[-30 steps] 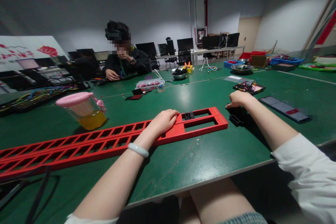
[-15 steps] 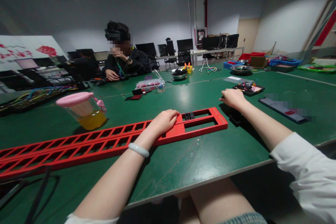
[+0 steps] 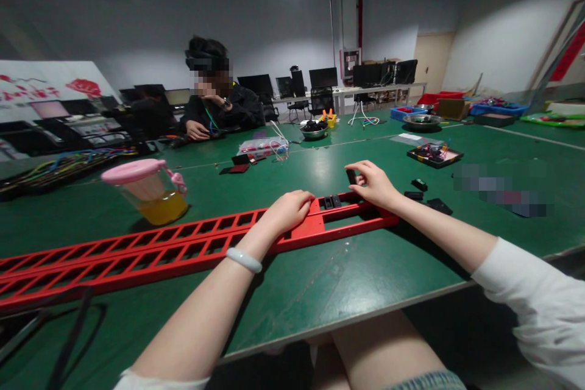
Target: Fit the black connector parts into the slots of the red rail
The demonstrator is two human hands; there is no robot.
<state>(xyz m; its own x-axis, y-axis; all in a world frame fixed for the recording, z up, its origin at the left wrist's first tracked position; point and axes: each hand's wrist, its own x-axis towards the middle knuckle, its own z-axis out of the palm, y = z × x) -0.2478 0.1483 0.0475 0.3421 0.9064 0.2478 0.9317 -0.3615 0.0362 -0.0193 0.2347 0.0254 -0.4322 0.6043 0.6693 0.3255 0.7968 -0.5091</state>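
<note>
A long red slotted frame (image 3: 183, 250) lies across the green table (image 3: 347, 274). My left hand (image 3: 290, 210) rests on its top rail with the fingers curled down, beside two small black clips (image 3: 329, 202) seated in a slot. My right hand (image 3: 371, 183) hovers over the frame's right end and pinches a small black clip (image 3: 351, 177) between thumb and fingers. A few more loose black clips (image 3: 419, 184) lie on the table to the right of that hand.
A pink-lidded jar of yellow liquid (image 3: 148, 192) stands behind the frame at left. A tray of small parts (image 3: 434, 153), a metal bowl (image 3: 313, 130) and a clear box (image 3: 262, 147) sit farther back. Another person (image 3: 217, 103) sits across the table.
My right hand has moved left from the loose clips on the table to above the frame's right end, carrying a black clip. My left hand has stayed on the frame.
</note>
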